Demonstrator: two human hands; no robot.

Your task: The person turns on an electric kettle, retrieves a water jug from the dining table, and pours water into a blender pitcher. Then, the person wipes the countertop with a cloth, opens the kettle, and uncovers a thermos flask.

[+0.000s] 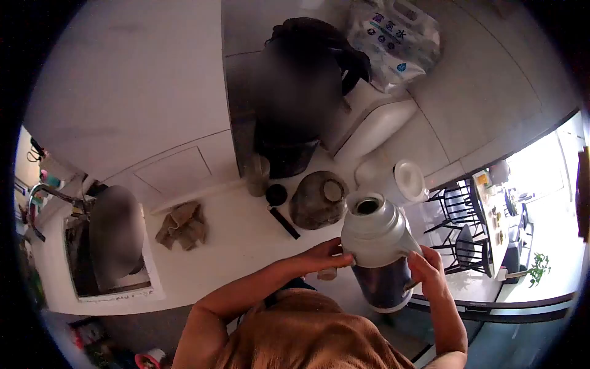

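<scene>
A thermos flask (375, 230) with a pale grey top and a dark body stands tilted between my hands, its mouth uncovered. My right hand (427, 267) is wrapped round the handle on its right side. The fingers of my left hand (326, 257) press against the flask's left side, below the shoulder. Just under that hand shows a small beige round piece (327, 273); whether the hand holds it I cannot tell. Behind the flask, a round glass pot (316, 202) and a white kettle (402, 183) stand on the counter.
A black long-handled utensil (279, 212) and a glass (257, 175) are beside the pot. A brown cloth (183, 226) lies near the sink (153, 280) and its tap (52, 194). A water bag (393, 46) sits at the back; chairs (467, 249) are at right.
</scene>
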